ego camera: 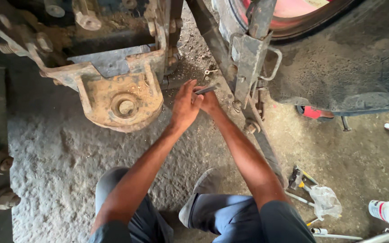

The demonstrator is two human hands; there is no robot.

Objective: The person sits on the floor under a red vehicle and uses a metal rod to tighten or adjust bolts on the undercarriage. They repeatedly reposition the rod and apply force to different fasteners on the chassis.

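Hands meet low over the rough concrete floor (59,153), just under the machine's underside. The left hand (184,108) has its fingers curled around a short dark metal rod (205,90), which juts out to the right at a slight upward tilt. The right hand (210,102) sits tight against the left, its fingers closed at the same rod from beneath; how firmly it grips I cannot tell, as the left hand covers part of it. The rod lies between the two hands, beside the slanted grey steel bracket (247,60) that runs down from the big black tyre (352,58).

To the left of the hands hangs a rusty orange-brown casting (124,101) with a round bore in its middle, well clear of the fingers. Both forearms reach forward from the person's knees in grey trousers (230,216).

Off to the right on the floor, well apart from the hands, lie a clear plastic bag (326,202), a few small tools (300,177), and a white can (386,212) on its side.
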